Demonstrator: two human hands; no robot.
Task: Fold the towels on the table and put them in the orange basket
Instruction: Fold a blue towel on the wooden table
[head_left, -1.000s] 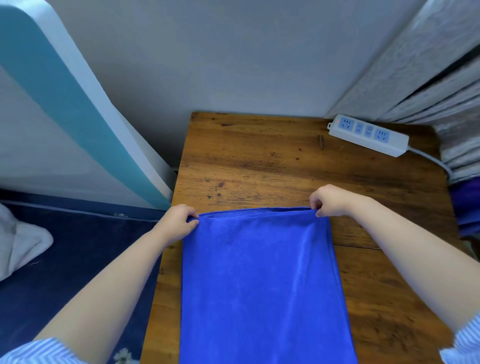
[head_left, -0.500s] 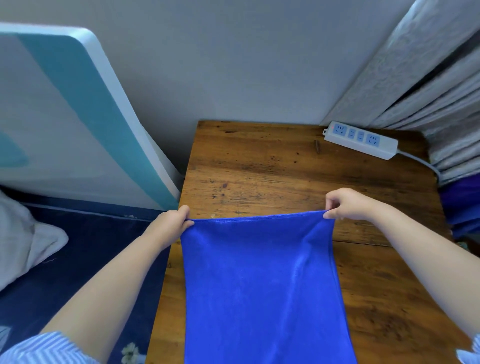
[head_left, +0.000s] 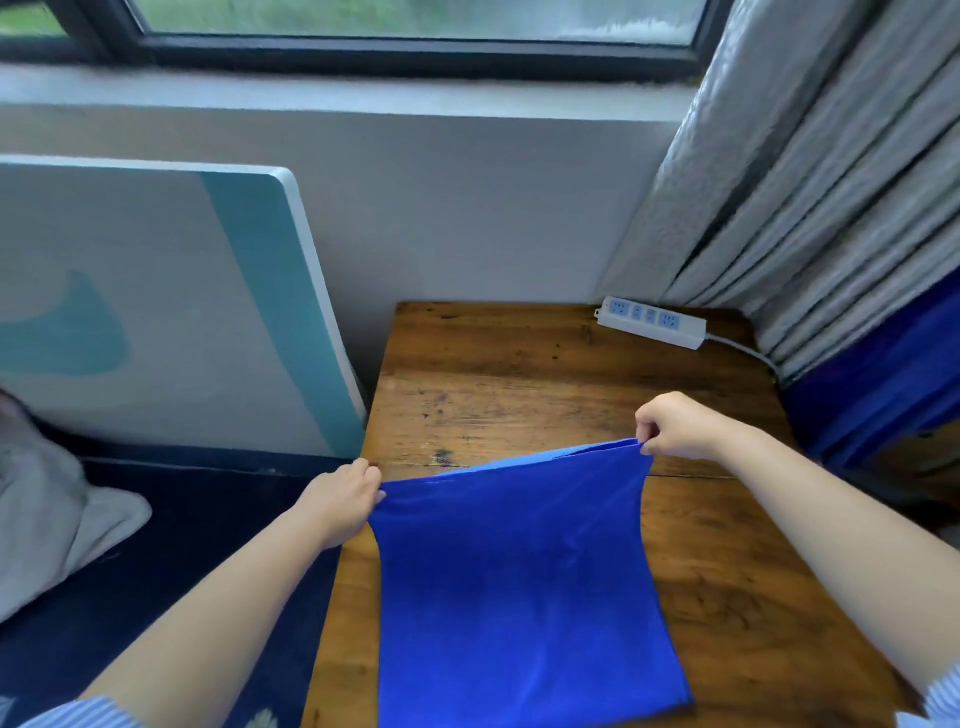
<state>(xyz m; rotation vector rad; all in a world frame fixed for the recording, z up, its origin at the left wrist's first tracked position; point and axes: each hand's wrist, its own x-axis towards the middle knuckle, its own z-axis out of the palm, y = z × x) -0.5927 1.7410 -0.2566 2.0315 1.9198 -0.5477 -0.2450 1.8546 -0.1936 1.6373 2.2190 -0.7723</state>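
Above the wooden table (head_left: 545, 379), left hand (head_left: 340, 501) and right hand (head_left: 675, 423) each pinched a far corner of the blue towel (head_left: 519, 597), power strip (head_left: 652, 321) at one o'clock

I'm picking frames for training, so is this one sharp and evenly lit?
Head view: the towel and both hands, left and right, are fairly sharp; the window and curtain are smeared; wide-angle bending shows at the edges; soft daylight, no glare on the table.
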